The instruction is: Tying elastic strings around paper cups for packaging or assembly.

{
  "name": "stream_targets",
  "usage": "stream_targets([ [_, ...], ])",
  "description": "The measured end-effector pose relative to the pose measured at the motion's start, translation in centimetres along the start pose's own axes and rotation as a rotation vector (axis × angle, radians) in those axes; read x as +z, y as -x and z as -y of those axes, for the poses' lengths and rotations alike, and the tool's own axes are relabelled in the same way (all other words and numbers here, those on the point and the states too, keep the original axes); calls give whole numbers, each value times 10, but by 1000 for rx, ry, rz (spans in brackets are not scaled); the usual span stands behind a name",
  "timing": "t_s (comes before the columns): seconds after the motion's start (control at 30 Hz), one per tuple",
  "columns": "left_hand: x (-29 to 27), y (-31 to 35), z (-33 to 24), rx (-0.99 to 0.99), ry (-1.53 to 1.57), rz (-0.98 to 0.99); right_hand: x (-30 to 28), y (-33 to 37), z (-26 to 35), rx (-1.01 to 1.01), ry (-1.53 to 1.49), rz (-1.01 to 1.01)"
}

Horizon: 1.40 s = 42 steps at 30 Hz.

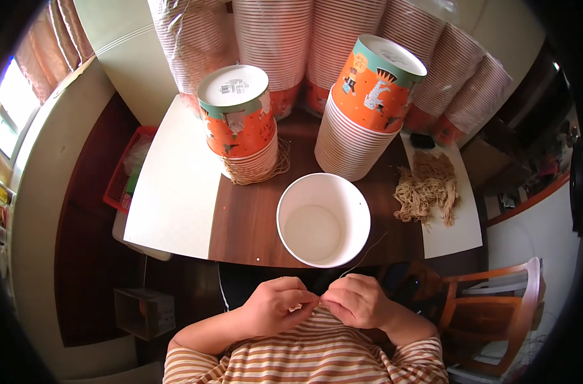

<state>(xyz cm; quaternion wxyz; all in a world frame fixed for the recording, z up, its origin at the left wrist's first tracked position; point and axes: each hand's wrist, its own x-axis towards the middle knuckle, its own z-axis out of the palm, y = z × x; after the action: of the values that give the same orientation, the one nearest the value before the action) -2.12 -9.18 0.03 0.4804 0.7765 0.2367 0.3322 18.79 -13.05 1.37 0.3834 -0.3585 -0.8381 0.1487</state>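
Both hands meet in front of my striped shirt, just below the table's near edge. My left hand [280,307] is closed in a pinch, its fingertips against those of the other hand. My right hand [359,301] is also closed, and a thin cord [369,250] runs out of it up over the table edge. The bit pinched between the fingertips is mostly hidden. Just beyond the hands a white paper bucket [354,221] stands upright, its open mouth facing up and nothing visible inside.
An upside-down stack of orange-and-green paper buckets [240,137] stands left, beige cords looped round its base. A taller stack [357,137] is at right. Tangled beige cords [427,192] lie on the table's right side. Plastic-wrapped stacks [273,48] line the back. A wooden chair [486,313] stands lower right.
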Motion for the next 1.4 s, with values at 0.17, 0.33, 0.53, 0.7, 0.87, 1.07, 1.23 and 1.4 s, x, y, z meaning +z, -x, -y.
stream_targets([
  [0.17,0,-7,4,536,-609,-206,-6,-17,-1,108,-116,23],
  [0.33,-24,-20,1,670,-923,-332,-18,-60,-21,455,-456,218],
  [0.53,-32,-20,25,121,-695,-528,7,-85,-77,513,-320,267],
  [0.7,-31,-20,40,-59,-534,-503,18,-92,-78,492,-260,309],
  [0.87,-31,-24,45,-125,-487,-475,27,-89,-84,378,-180,273],
  [1.07,-31,-25,46,-152,-482,-451,31,-88,-85,319,-142,248],
  [1.23,-31,-26,44,-160,-465,-443,26,-89,-82,359,-146,248],
  [1.4,-31,-25,44,-148,-468,-441,31,-86,-82,314,-142,236],
])
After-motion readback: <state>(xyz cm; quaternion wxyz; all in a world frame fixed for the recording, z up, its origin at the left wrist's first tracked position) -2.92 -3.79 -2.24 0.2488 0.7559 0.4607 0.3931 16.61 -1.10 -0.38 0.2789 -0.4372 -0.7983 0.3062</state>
